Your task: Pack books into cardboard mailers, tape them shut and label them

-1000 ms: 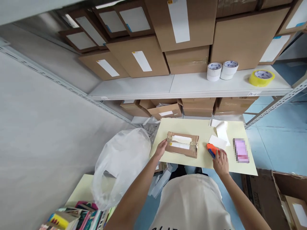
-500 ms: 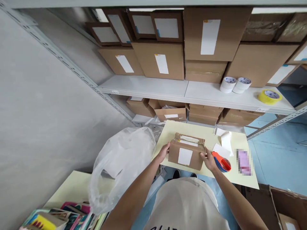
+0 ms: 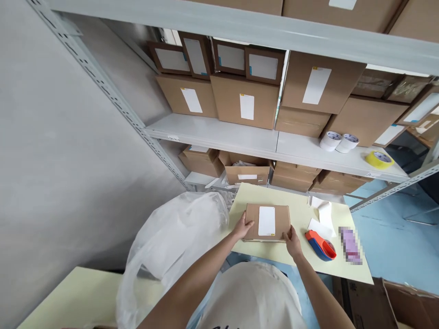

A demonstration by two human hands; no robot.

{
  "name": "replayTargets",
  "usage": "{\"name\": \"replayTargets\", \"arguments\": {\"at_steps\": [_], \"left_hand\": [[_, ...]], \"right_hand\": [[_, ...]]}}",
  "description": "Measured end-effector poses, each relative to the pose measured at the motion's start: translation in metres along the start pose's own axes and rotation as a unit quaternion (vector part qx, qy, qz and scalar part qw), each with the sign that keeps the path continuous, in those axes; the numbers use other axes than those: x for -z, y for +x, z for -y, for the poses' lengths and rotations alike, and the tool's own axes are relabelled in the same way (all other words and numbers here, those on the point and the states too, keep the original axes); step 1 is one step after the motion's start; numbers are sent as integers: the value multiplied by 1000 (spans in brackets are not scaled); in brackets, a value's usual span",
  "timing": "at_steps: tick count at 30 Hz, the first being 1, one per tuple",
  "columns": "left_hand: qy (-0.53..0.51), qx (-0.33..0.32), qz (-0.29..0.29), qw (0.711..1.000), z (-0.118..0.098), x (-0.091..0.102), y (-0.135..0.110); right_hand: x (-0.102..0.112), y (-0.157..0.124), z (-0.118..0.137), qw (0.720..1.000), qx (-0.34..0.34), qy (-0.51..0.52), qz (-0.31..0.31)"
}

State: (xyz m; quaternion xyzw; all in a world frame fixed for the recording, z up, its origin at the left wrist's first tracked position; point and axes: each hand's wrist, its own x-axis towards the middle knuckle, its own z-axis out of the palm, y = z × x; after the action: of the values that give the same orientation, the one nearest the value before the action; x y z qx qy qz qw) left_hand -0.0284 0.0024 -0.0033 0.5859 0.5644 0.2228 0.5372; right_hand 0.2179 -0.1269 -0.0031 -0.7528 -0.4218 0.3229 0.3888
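Observation:
A brown cardboard box [image 3: 252, 219] with a white label [image 3: 266, 221] on its upward face is over the pale yellow table [image 3: 274, 197]. My left hand [image 3: 243, 225] grips its left side, thumb on the top face. At the right front corner my right hand [image 3: 292, 242] holds the same box, fingers closed round the edge. To the right lies a red and blue tape dispenser [image 3: 321, 245], apart from my right hand. Behind it are strips of white paper [image 3: 324, 218]. Whether the box's underside rests on the table I cannot tell.
A grey metal shelf [image 3: 240, 136] stacked with labelled cardboard boxes [image 3: 245, 100] stands behind the table. White tape rolls [image 3: 331, 141] and a yellow roll [image 3: 379, 159] sit on it. A clear plastic bag [image 3: 171, 237] bulges at the left; an open carton [image 3: 408, 301] stands at lower right.
The box has been tilted in both hands, so the labelled face that fronted me now points up and its taped face is out of sight. The camera view has shifted upward.

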Motion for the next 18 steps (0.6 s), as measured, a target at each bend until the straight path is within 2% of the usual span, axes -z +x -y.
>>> {"name": "replayTargets", "arguments": {"at_steps": [2,7,10,14,16,18], "left_hand": [[26,6,-4,1000,-1,0,7],[64,6,-20,998,-24,-2,36],[82,-10,-44,996,-26,-3,41],[127,-122,-106,979,-12,4,16],[169,-182,-88,965,-12,9,-5],[211,-230,-52,949,-24,7,-19]], "right_hand": [[-6,-5,-1,999,-23,-21,-16],[-15,6,19,996,-83,-27,-24],[-16,-3,13,993,-97,-42,-53],[2,-52,-28,984,-62,-94,-140],[22,-78,-51,973,-41,-143,-178],[47,-92,-69,961,-30,-195,-195]]}}
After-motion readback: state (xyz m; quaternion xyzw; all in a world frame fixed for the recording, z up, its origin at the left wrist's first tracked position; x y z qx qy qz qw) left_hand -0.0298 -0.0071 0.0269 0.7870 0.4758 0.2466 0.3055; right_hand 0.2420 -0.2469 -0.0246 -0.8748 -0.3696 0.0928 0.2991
